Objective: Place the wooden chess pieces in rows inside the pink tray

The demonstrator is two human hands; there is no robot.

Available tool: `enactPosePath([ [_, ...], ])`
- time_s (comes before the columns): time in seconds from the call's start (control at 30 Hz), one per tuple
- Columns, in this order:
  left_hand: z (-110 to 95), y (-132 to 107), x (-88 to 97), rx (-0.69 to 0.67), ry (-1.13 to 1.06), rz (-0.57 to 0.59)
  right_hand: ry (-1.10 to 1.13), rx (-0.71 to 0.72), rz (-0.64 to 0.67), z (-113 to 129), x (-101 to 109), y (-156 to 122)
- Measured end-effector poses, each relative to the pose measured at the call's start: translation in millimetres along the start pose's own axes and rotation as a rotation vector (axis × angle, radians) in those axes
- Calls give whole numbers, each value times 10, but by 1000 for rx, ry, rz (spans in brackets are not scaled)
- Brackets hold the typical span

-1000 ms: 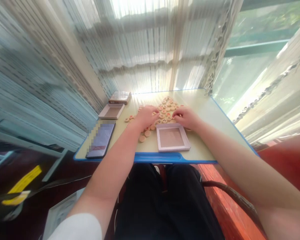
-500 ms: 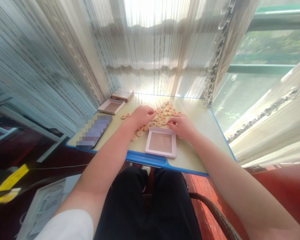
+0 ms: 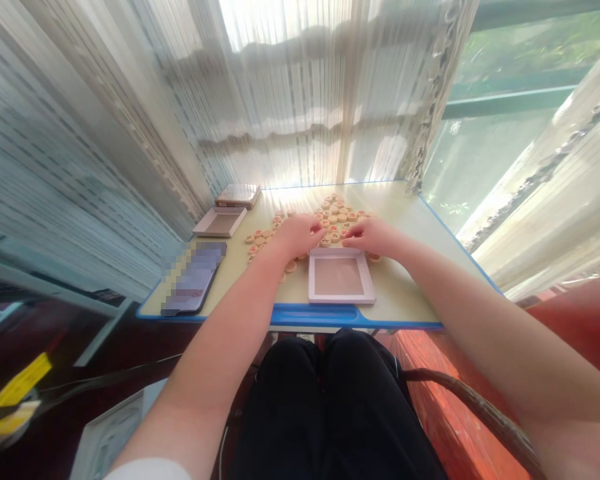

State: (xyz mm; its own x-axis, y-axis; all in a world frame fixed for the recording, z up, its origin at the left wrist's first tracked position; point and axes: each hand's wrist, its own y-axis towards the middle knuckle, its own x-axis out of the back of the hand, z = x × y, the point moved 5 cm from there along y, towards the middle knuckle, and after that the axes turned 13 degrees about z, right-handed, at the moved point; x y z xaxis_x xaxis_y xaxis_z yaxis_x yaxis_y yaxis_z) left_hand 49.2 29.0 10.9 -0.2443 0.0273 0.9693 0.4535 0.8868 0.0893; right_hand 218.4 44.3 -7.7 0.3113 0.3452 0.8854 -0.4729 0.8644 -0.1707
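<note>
A heap of round wooden chess discs with red and black characters lies in the middle of a small table. My left hand rests on the left side of the heap, fingers curled over discs. My right hand lies on the right side, fingertips pinched at a disc. What each hand grips is too small to name. A shallow white-rimmed square box sits open and without discs just in front of both hands, near the table's blue front edge.
A dark phone lies at the table's front left. A second shallow box half and a folded board sit at the back left. Sheer curtains hang close behind and on both sides. My black-trousered legs are under the table.
Both hands stayed on the heap and shifted only slightly. The camera view swung left, then back, and several discs to the left of my left hand are more spread out.
</note>
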Motion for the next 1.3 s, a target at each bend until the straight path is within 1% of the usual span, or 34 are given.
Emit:
enactPosePath([
  [0.13,4,20,-27,0,11,15,22,-13,38,-17,29,-11],
  [0.27,-10,18,-9,4,21,9,44,2,-53,-64,76,-4],
  [0.33,-23,13,1,-5,24,8,59,-7,-70,-95,80,4],
  [0.47,-48,4,26,-36,17,-20,115,-55,-19,-151,63,18],
  [0.57,-44,1,39,-26,8,-36,119,-85,-6,-174,67,13],
  [0.7,-35,6,26,-8,25,-18,43,-16,-27,-147,70,21],
  [0.8,-45,9,29,-26,47,-23,-19,23,-98,-137,79,32],
  [0.87,-54,8,44,-46,60,-42,-16,29,-156,-141,91,31],
  [0.93,-50,9,51,-40,63,-40,5,65,-194,-124,101,20],
  [1.03,-35,11,51,-22,60,-31,20,129,-204,-80,111,-3],
  [1.17,-25,13,36,-15,49,-13,-29,154,-216,-56,114,-14],
  [1.3,-37,3,24,8,41,23,-64,193,-197,-53,95,-8],
])
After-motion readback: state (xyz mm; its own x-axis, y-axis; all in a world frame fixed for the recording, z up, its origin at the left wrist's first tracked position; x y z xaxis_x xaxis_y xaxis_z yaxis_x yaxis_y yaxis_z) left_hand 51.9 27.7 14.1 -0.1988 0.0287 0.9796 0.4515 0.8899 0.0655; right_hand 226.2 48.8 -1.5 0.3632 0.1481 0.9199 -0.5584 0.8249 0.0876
